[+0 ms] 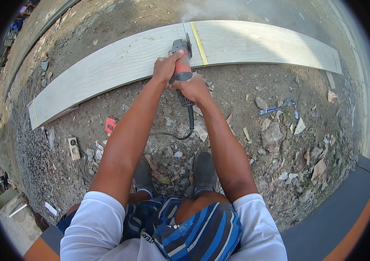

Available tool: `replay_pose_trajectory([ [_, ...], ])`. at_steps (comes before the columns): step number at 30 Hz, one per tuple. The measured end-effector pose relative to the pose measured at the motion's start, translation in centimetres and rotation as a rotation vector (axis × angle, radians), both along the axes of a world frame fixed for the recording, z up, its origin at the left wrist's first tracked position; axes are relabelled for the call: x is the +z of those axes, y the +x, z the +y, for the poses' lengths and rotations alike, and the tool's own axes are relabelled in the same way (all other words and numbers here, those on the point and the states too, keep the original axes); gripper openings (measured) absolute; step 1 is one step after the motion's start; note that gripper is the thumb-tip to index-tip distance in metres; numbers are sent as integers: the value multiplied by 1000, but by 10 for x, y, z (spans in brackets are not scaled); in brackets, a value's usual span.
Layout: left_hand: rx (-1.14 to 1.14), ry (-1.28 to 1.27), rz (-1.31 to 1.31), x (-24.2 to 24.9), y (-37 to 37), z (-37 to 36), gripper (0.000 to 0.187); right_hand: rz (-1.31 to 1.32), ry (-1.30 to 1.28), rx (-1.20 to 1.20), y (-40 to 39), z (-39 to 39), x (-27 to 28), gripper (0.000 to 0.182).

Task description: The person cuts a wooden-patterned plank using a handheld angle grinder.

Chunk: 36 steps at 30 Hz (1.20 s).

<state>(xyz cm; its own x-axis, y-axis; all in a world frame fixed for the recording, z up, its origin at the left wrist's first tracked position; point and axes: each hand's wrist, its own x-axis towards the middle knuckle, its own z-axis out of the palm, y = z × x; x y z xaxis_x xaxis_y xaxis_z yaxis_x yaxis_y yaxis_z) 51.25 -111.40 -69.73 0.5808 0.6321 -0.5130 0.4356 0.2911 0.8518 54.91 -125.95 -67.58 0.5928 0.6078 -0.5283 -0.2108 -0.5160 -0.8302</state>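
Both my hands are closed around a red and black angle grinder (183, 65). My left hand (166, 67) grips it near the head, on the left side. Farther back, my right hand (193, 88) wraps the rear of its body. The grinder's disc stands upright over a long pale wood-grained board (119, 56), beside a thin cut line near the far edge. Dust rises beyond that edge. A yellow strip (199, 43) crosses the board just right of the disc. The black power cord (191, 119) hangs from the grinder's back end and curves left.
On the stony ground lie a red tape measure (111, 124), a power socket block (73, 148) and a blue hacksaw (280, 107). Rubble chunks (272, 137) are scattered at the right. My boots (204, 169) stand below the board. A grey and orange edge (345, 222) runs along the lower right.
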Motion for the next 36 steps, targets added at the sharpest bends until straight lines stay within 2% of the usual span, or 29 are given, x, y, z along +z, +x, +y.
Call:
replay_pose_trajectory([
  [1, -2, 19, 21, 0, 0, -1, 70, -1, 1, 2, 0, 0, 0, 31],
  [5, 10, 29, 40, 2, -1, -3, 70, 17, -16, -4, -1, 0, 1, 29],
  [13, -1, 42, 34, 11, -4, -7, 85, 14, -29, 8, -2, -2, 5, 29],
  [15, 7, 30, 19, 14, -4, -9, 84, 43, -21, -7, -2, -3, 6, 42],
  [36, 27, 52, 18, 6, -6, -10, 77, 20, -36, 18, -3, -5, 3, 37],
])
